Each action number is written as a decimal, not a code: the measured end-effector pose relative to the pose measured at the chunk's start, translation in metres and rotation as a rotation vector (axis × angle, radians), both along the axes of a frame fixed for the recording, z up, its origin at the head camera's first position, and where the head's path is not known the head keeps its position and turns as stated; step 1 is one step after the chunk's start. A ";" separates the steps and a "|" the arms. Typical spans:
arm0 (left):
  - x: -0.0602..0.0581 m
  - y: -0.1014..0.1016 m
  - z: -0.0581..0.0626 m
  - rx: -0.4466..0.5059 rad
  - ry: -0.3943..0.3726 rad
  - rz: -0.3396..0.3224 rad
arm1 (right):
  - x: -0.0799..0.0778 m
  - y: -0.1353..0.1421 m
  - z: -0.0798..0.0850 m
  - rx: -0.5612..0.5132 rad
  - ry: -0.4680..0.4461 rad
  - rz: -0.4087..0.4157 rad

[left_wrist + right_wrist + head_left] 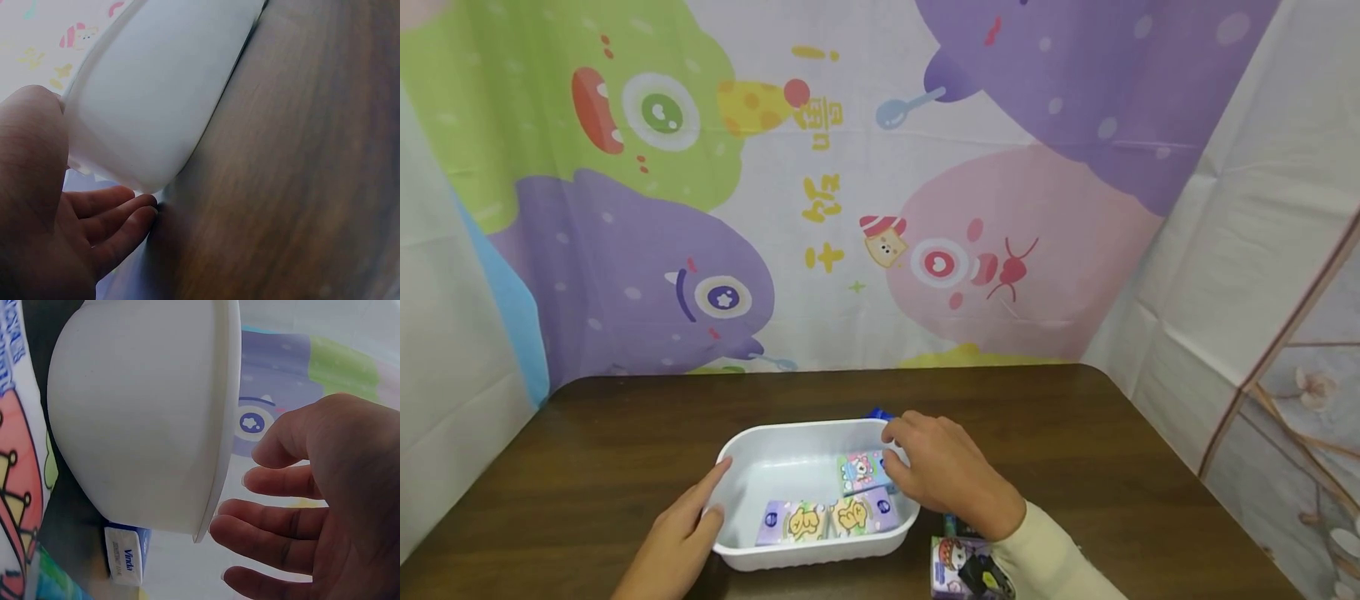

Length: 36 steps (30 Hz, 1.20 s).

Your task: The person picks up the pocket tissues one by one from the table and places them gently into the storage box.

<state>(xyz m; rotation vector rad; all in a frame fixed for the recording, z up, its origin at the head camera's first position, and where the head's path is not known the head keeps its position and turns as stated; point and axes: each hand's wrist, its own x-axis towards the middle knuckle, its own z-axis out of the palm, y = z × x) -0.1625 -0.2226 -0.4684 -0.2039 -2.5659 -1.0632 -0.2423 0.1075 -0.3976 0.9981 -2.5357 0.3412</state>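
Observation:
A white plastic basin (812, 546) stands in front of me. In it lie two purple tissue packs with a yellow cartoon animal, a left one (792, 523) and a right one (863, 512), and a pink-and-green tissue pack (859, 472) behind them. My left hand (681, 529) is at the basin's left end, its straight fingers beside the wall and rim. Over the right end hovers my right hand (943, 467), its fingers loosely bent at the rim. Nothing shows between those fingers in the right wrist view, where the hand (312, 506) is beside the basin's rim (222, 425).
Behind the basin's far right corner lies a blue-and-white Vinda pack (127, 553). A cartoon-printed tissue pack (946, 567) is on the brown wooden table (625, 433) by my right sleeve, near a greenish pack (56, 578). A printed cloth (850, 333) hangs behind the table.

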 end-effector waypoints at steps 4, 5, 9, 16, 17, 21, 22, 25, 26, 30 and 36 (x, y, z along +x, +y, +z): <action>0.001 0.000 0.001 -0.002 -0.024 0.007 | 0.000 0.000 0.000 -0.001 -0.006 -0.005; 0.001 0.000 0.001 -0.004 -0.026 0.007 | 0.000 0.000 0.000 -0.001 -0.008 -0.006; 0.001 -0.001 0.001 -0.008 -0.038 0.008 | 0.001 0.000 0.000 -0.002 -0.005 -0.005; 0.001 0.000 -0.001 -0.003 -0.011 0.002 | 0.001 0.001 -0.001 0.012 0.007 -0.013; 0.000 0.000 -0.001 -0.001 -0.007 0.001 | 0.001 0.001 -0.001 0.015 0.000 -0.016; 0.000 0.000 0.000 -0.003 -0.009 0.003 | 0.000 0.001 0.000 0.024 -0.017 -0.028; 0.000 0.000 0.000 -0.006 -0.012 0.003 | 0.000 0.001 0.000 0.028 -0.019 -0.031; 0.000 0.000 0.000 -0.007 -0.010 0.004 | 0.000 0.001 0.000 0.036 -0.015 -0.037; -0.001 0.000 0.000 -0.007 -0.010 0.004 | 0.000 0.002 0.000 0.039 -0.013 -0.039; -0.001 0.001 0.000 -0.005 0.006 0.003 | 0.001 0.003 0.001 0.045 -0.006 -0.047; -0.001 0.000 0.001 -0.005 -0.021 0.003 | 0.003 0.005 0.001 0.055 -0.031 -0.058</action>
